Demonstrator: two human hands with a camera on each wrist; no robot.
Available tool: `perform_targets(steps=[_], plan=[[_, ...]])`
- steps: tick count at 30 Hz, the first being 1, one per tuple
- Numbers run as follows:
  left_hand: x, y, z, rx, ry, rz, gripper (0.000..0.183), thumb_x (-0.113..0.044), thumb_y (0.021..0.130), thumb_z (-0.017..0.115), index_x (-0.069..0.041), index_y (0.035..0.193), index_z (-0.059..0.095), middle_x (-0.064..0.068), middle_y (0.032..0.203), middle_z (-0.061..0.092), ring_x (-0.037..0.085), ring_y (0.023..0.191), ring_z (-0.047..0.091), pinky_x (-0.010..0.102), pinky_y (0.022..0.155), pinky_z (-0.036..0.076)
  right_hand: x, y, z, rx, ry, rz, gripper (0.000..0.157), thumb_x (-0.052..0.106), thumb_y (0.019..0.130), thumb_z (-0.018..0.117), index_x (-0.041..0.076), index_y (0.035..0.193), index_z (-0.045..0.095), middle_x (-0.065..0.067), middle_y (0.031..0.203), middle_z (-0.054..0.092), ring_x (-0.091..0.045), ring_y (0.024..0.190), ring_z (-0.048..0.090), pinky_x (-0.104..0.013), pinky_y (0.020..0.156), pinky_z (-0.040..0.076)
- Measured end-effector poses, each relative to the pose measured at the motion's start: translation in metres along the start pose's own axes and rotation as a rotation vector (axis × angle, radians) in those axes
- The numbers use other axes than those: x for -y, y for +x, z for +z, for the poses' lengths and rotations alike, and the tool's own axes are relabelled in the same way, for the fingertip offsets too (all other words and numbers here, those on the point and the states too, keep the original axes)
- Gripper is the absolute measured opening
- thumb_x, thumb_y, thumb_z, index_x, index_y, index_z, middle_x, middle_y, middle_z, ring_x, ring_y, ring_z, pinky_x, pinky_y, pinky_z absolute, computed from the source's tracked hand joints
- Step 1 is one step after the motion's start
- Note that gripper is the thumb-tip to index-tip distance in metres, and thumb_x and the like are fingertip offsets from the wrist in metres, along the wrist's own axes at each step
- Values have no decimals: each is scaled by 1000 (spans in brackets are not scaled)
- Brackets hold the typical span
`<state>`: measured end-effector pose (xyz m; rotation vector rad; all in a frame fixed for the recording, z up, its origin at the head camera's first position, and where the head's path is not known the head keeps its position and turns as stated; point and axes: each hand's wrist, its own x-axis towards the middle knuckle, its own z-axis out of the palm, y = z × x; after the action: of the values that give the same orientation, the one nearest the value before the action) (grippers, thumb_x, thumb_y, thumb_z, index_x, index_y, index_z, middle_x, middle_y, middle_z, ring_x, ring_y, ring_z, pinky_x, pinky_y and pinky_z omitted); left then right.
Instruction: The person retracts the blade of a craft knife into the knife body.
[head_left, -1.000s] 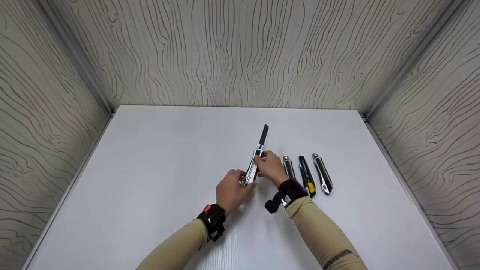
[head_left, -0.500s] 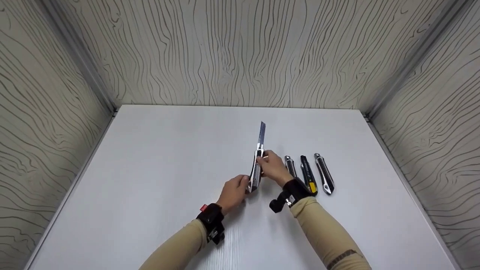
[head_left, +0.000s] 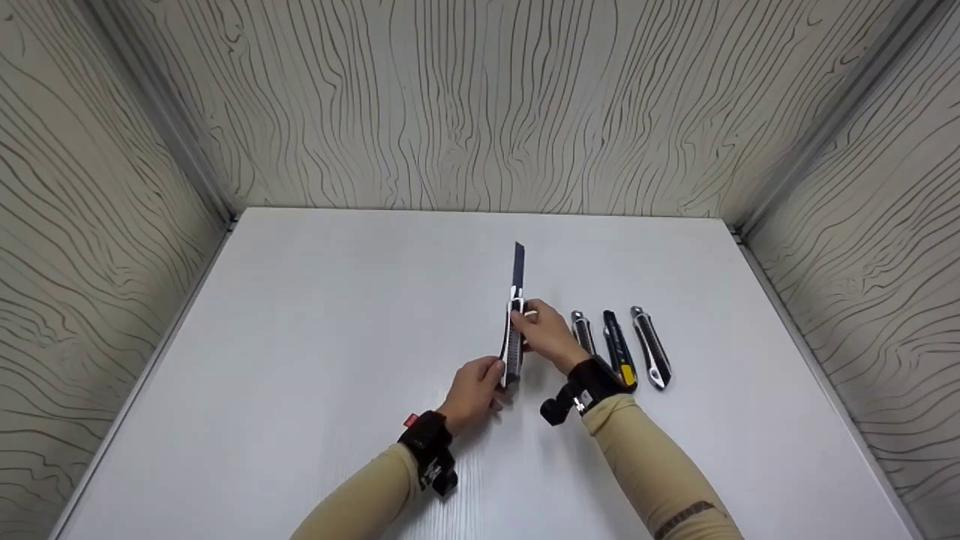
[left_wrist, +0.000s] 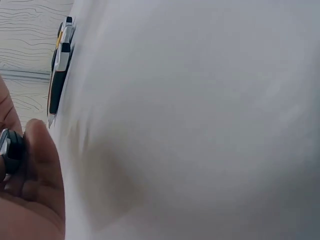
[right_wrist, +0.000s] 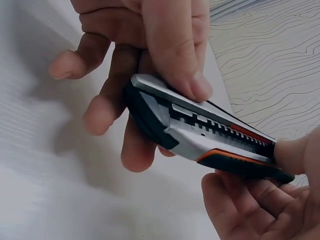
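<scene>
A silver, black and orange utility knife (head_left: 514, 352) is held above the white table, its long dark blade (head_left: 519, 266) extended toward the back wall. My right hand (head_left: 551, 334) grips the front of the handle, with the thumb on its slotted face. At the rear end, my left hand (head_left: 471, 390) pinches the handle; in the right wrist view its thumb (right_wrist: 175, 55) presses the top edge, with fingers beneath and some spread free. In the left wrist view, only the knife's end (left_wrist: 11, 150) shows, beside the left hand's fingers (left_wrist: 42, 150).
Several more utility knives lie to the right: a silver-black one (head_left: 583, 330) partly behind my right wrist, a black one with a yellow end (head_left: 619, 349), and another silver-black one (head_left: 651, 349). Wood-patterned walls (head_left: 480, 105) enclose the white table (head_left: 337, 315).
The knife has swung from leaning right to nearly straight ahead. My left hand has shifted slightly lower at its rear end. My right hand has kept its grip, and the blade stays extended.
</scene>
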<state>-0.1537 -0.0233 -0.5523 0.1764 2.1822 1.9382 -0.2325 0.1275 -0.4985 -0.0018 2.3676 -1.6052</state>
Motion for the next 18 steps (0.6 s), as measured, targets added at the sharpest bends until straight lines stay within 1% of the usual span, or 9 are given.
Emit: perform_targets(steps=[3,5,8,11,14,18], plan=[[1,-1,3,-29,65,22,29,-20,104,45,1,112,63,20,89,69,30,66,66,35,54,57,1,1,-1,19,59,8,35,32,101,52,0,116,58,-11,100,69,-14,79,63,-29,69,58],[1,-1,5,-34,79,27,29,-20,104,46,1,112,63,20,88,69,29,66,66,33,54,56,0,3,-1,21,104,26,40,36,101,51,-1,113,60,-11,100,69,-13,80,64,-28,69,57],[1,-1,9,-27,78,22,30,-21,104,46,1,114,63,20,88,69,27,66,67,31,54,56,-1,4,-1,19,151,48,44,37,102,49,-4,114,61,-12,101,71,-13,80,66,-28,70,57],[0,-1,10,-17,67,11,30,-21,104,45,1,116,62,18,88,69,22,65,67,30,55,56,-2,5,-1,13,184,68,44,36,102,49,-5,116,61,-13,101,72,-13,79,69,-28,72,58],[-1,-1,11,-18,75,-5,30,-21,104,45,0,117,62,17,88,70,18,64,65,28,55,55,-3,5,0,3,211,89,44,37,102,50,-3,116,62,-11,100,73,-13,80,70,-28,73,58],[-1,-1,12,-24,82,-9,28,-20,104,45,-1,114,63,15,85,70,16,62,64,25,54,54,-4,5,2,-18,223,98,44,39,101,50,-1,113,63,-10,98,73,-13,80,71,-28,73,58]])
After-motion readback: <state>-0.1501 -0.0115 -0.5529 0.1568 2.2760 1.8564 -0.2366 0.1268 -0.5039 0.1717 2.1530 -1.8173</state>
